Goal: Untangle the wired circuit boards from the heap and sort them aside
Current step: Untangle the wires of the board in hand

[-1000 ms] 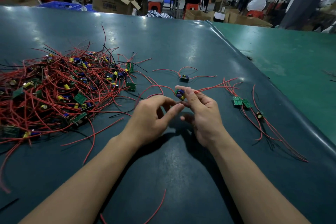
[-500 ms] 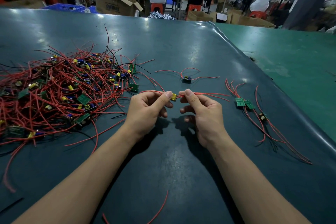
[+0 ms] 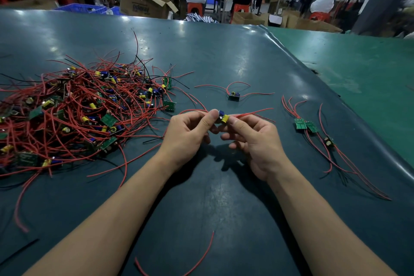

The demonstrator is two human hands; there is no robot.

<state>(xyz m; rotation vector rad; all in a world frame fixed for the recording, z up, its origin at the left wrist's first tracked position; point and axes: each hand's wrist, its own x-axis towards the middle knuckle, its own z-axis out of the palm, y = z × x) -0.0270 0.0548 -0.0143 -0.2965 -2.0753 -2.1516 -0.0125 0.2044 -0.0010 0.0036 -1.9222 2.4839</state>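
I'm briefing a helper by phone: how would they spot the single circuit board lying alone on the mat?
Start at the big red-wire heap on the left of the dark mat, then look right, past both hands. Beyond them lies one small circuit board, its thin red wires curling out to each side. Unlike the sorted boards bunched at the right, it sits alone.

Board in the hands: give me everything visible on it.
The held board is small and mostly hidden by fingers. What shows is a blue cylindrical part and a yellow one beside it, standing off the board. Thin red wires run out to both sides, the right-hand ones trailing toward the table. The left hand pinches it from the left with thumb and forefinger, the right hand from the right. It is held above the table, between the tangled heap and the sorted boards. Board colour cannot be told.
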